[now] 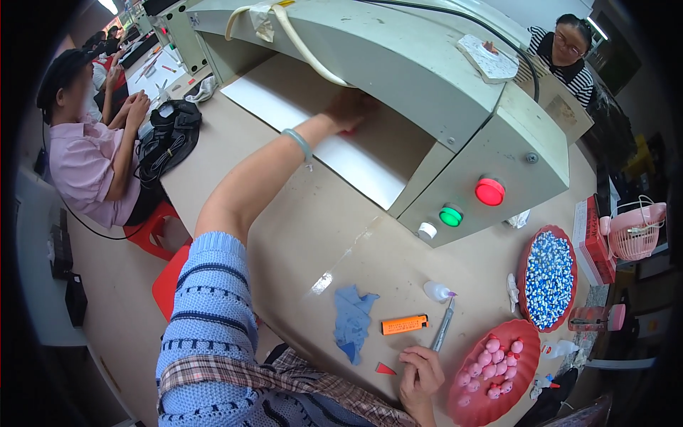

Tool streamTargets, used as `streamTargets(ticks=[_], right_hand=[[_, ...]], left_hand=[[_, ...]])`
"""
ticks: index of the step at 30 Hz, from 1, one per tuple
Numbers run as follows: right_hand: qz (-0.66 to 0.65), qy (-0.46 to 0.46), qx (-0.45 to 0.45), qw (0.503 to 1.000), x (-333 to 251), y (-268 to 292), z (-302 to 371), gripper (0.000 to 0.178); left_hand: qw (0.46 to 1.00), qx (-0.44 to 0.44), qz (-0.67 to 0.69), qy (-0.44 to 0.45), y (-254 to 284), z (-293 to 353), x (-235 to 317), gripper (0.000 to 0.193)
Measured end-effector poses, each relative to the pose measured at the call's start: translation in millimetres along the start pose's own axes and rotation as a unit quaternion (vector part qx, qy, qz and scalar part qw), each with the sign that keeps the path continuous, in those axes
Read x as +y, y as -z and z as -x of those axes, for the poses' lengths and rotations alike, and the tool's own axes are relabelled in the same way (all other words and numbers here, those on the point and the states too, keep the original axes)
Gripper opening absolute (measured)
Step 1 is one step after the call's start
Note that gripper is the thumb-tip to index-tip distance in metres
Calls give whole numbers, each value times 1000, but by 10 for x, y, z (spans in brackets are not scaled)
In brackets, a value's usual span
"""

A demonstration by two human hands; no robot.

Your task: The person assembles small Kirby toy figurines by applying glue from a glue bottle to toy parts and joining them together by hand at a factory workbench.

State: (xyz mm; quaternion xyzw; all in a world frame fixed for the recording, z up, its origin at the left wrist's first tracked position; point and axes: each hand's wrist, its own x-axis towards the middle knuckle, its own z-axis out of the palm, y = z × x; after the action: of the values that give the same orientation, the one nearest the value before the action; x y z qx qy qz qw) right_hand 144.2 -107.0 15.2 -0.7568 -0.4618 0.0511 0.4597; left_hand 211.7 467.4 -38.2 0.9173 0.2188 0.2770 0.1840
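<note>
My left hand (352, 110) reaches into the opening of a pale green machine (356, 50). It is blurred and partly in shadow. A small red spot (347, 132) shows just below its fingers, too unclear to name. My right hand (420, 373) rests at the table's near edge with its fingers curled together; whatever they may hold is hidden. Beside it lie a small red triangular piece (385, 368), an orange lighter (404, 325) and a grey pen-like tool (443, 326). Just right of that hand, a red dish (462, 398) holds several pink ball-shaped pieces (491, 364).
A blue cloth (353, 317) and a small squeeze bottle (437, 291) lie on the table. A second red dish (525, 313) holds blue and white beads. Red, green and white buttons (489, 191) stick out of the machine's side. People sit at left and back right; a pink fan (633, 231) stands right.
</note>
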Motion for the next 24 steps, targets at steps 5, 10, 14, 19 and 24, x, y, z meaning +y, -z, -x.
streamTargets(ticks=[5,10,14,19,24], right_hand=[[-7,10,-3,1000,1,3,56,21],[-10,4,-9,1000,35,-35,79,19],[-19,-5,-8,1000,27,-16,91,20],[-15,-19,7,1000,-2,-48,78,21],[-19,-22,-14,1000,-3,-43,47,21]], left_hand=[[999,27,-24,-34,131,133,979,28],[995,82,-21,52,-183,-46,707,39],[986,95,-109,83,400,432,1109,46],[972,28,-208,101,502,1000,575,53],[956,-86,-248,130,520,861,569,56]])
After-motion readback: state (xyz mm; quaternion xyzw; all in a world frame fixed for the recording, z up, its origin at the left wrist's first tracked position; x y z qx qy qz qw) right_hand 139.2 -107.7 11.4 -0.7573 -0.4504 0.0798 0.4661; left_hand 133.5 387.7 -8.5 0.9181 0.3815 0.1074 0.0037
